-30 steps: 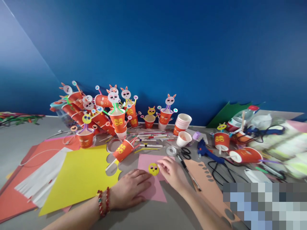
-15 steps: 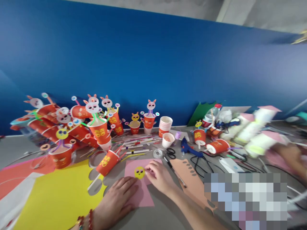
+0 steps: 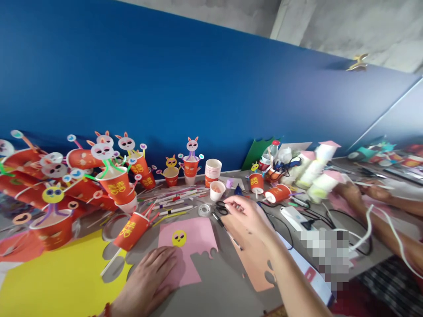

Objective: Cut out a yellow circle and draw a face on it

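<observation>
My left hand [image 3: 152, 275] lies flat with its fingers stretched over a pink paper sheet [image 3: 194, 270]. Just beyond the fingertips, a round yellow paper face [image 3: 179, 238] with dark eyes rests on the pink sheet. My right hand [image 3: 247, 213] is over the top of a peach paper sheet [image 3: 249, 259]. Its bent fingers come together at the black handles of a pair of scissors [image 3: 220, 206]; the rest of the scissors is hidden by the hand. A black pen [image 3: 228, 231] lies near that hand, beside a roll of clear tape [image 3: 204, 210].
Red paper cups [image 3: 132, 230] with paper rabbit faces crowd the left, near a yellow sheet [image 3: 62, 281]. A stack of cups [image 3: 213, 171], markers [image 3: 178, 200] and a blue glue gun [image 3: 238, 190] stand or lie behind. Cables and a power strip [image 3: 294, 220] are right, beside another person's hands [image 3: 348, 191].
My right hand has left the yellow face and moved right and away from me to the scissors. The left hand stays on the pink paper. The view has turned right.
</observation>
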A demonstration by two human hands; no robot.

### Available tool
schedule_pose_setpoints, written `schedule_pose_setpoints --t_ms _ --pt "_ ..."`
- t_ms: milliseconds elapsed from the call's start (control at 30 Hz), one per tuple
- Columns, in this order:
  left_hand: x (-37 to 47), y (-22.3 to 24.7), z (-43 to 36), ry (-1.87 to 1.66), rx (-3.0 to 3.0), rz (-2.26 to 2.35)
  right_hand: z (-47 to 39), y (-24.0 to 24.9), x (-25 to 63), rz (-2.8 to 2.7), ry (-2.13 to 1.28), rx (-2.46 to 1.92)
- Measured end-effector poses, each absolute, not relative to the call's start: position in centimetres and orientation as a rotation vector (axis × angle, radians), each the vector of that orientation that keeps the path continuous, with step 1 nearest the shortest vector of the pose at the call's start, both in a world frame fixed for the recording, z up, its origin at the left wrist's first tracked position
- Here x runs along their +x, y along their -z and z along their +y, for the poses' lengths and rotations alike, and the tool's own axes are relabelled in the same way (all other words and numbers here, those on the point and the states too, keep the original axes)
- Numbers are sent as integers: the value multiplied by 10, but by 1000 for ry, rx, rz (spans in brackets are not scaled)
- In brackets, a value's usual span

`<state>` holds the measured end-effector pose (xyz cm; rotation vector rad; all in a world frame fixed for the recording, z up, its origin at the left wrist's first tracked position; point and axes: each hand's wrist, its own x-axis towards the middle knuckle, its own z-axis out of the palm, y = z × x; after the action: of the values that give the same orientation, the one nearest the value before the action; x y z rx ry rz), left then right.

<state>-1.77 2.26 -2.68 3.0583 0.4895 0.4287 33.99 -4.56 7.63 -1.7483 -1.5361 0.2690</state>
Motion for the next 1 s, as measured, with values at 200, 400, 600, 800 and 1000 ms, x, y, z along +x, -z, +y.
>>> schedule_pose_setpoints --t_ms 200,400,600,800,1000 --pt "-18 31 21 -462 3070 525 -49 -52 374 -1979 -286 -2239" --pt "-18 25 18 -409 3006 548 -42 -29 379 -2042 -267 -2317" --pt "-18 16 18 -419 2912 567 -39 -32 381 -2059 -280 -2334" --pt "-19 6 16 -421 2861 563 -42 -34 380 -2029 -286 -2348" --pt "-21 8 15 -440 2889 594 -44 -34 379 -2006 -301 -2351"
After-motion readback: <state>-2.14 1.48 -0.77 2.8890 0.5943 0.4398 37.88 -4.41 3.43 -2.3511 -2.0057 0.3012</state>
